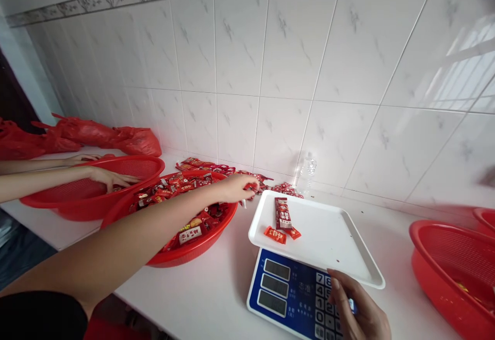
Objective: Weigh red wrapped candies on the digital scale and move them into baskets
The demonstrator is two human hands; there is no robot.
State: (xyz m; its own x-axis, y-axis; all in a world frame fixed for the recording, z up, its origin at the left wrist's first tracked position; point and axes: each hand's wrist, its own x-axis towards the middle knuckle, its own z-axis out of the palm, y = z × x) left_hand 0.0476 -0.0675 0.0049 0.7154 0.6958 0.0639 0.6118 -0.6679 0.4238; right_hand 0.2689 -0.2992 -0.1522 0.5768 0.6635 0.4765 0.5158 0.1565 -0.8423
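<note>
My left hand (236, 188) reaches across the red basket (181, 253) of wrapped sweets, near the left rim of the white scale tray (332, 234). Its fingers are closed on a small red-wrapped sweet (252, 187). On the tray lie a long dark-red packet (283, 213) and smaller red-wrapped sweets (275, 235). My right hand (358, 309) is over the keypad of the blue scale panel (297, 291), fingers closed. Something blue and white shows behind its fingers, too hidden to name.
Another person's hands (110, 177) are in a second red basket (77, 211) at left. Red plastic bags (116, 136) lie behind it. Red packets (201, 164) and a clear plastic bottle (308, 172) are along the wall. Another red basket (436, 257) stands at right.
</note>
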